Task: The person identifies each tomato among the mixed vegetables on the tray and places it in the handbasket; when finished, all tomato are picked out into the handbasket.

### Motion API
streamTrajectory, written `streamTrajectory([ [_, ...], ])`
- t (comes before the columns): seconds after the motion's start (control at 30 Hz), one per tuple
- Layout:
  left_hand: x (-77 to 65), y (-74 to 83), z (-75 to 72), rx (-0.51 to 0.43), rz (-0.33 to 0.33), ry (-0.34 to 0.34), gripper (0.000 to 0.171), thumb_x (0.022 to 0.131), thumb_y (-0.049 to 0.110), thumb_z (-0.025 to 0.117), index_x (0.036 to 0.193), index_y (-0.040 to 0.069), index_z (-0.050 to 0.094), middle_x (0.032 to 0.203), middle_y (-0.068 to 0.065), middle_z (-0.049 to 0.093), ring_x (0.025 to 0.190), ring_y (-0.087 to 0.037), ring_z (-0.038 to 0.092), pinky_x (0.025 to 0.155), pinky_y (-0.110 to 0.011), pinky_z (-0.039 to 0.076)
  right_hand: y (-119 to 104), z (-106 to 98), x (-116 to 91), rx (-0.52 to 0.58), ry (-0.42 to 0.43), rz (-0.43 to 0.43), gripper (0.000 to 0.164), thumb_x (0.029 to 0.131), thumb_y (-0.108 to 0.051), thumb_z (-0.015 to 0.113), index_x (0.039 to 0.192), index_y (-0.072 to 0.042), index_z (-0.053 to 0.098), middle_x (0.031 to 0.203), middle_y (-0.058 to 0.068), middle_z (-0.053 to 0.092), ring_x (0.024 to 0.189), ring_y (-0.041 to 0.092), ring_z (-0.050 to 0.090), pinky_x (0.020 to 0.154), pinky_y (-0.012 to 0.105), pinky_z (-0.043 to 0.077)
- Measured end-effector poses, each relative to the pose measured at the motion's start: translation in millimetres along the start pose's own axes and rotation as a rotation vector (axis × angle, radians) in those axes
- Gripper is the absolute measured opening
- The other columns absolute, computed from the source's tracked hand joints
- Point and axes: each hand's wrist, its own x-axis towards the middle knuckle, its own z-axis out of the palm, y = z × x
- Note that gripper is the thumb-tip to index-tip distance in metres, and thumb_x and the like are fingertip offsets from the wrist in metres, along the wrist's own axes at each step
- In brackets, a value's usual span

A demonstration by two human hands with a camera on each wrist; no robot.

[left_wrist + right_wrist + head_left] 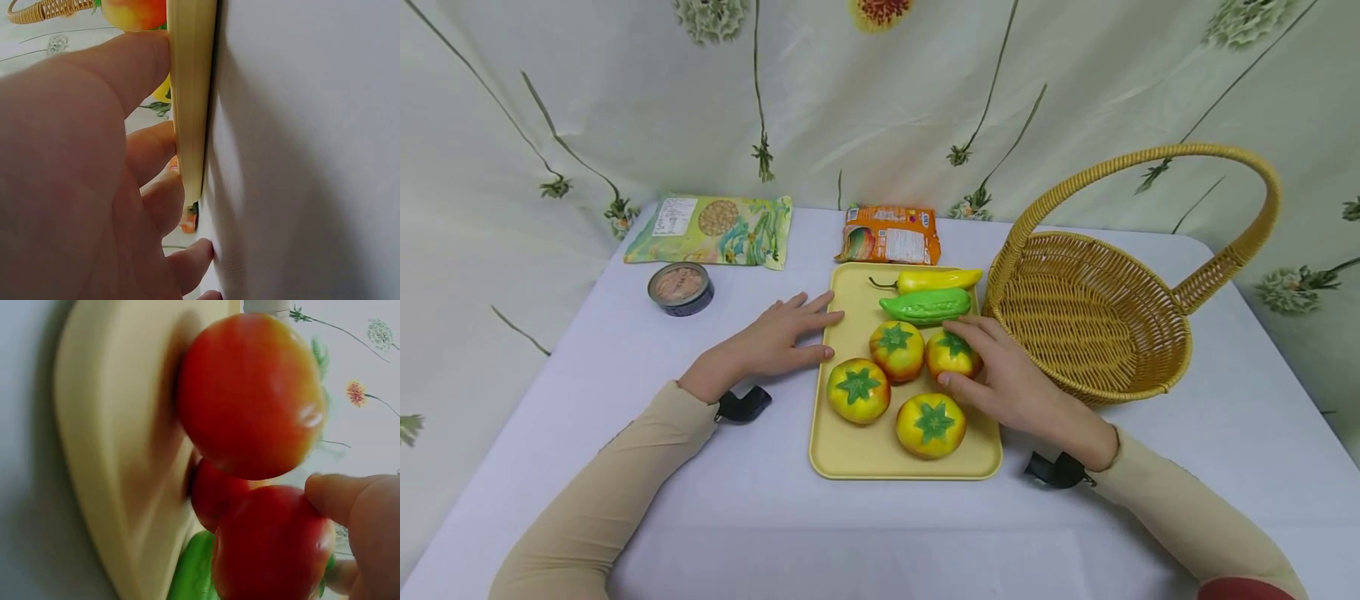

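A yellow tray (850,454) holds several yellow-red tomatoes with green star-shaped tops, a green bumpy vegetable (927,307) and a yellow pepper (936,280). My left hand (778,337) lies at the tray's left side, fingers spread; in the left wrist view the thumb and some fingertips touch the tray's rim (192,94). Over the tray's right side, my right hand (1011,379) holds the right-hand tomato (951,354) between thumb and fingers. The right wrist view shows the thumb against this tomato (272,544), with another tomato (250,394) close by. The hand partly hides the held tomato.
A wicker basket (1180,350) with a tall handle stands right of the tray, close to the right hand. Behind the tray lies an orange packet (891,235). A green packet (715,229) and a round tin (681,288) sit at the back left.
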Motion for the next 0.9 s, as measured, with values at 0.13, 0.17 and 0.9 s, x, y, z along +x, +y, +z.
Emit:
streamTrajectory([
  [0.13,-0.3,-1.0,0.5,0.000,0.006,0.003,0.063,0.101,0.041,0.061,0.155,0.015,0.045,0.171,-0.015,0.020,0.155,-0.055,0.011,0.121,-0.075,0.006,-5,-7,1,0.040,0.032,-0.045,0.063,0.090,-0.026,0.079,0.144,-0.005,0.055,0.146,0.019,0.052,0.128,0.036,0.058,0.104,0.053,0.053],
  [0.17,-0.3,-1.1,0.6,-0.001,0.008,0.004,0.063,0.101,0.041,0.061,0.155,0.015,0.045,0.171,-0.015,0.020,0.155,-0.055,0.011,0.121,-0.075,0.006,-6,-10,1,0.051,0.044,-0.058,0.062,0.089,-0.025,0.081,0.142,-0.005,0.056,0.144,0.018,0.054,0.126,0.035,0.059,0.101,0.051,0.055],
  [0.9,-1.2,-2.1,0.5,-0.007,-0.003,-0.002,0.063,0.100,0.041,0.062,0.155,0.015,0.046,0.171,-0.013,0.020,0.155,-0.053,0.011,0.121,-0.074,0.006,8,-78,-16,0.057,0.217,-0.028,0.058,0.078,-0.011,0.089,0.130,-0.004,0.064,0.124,0.012,0.068,0.099,0.014,0.062,0.081,0.004,0.050],
])
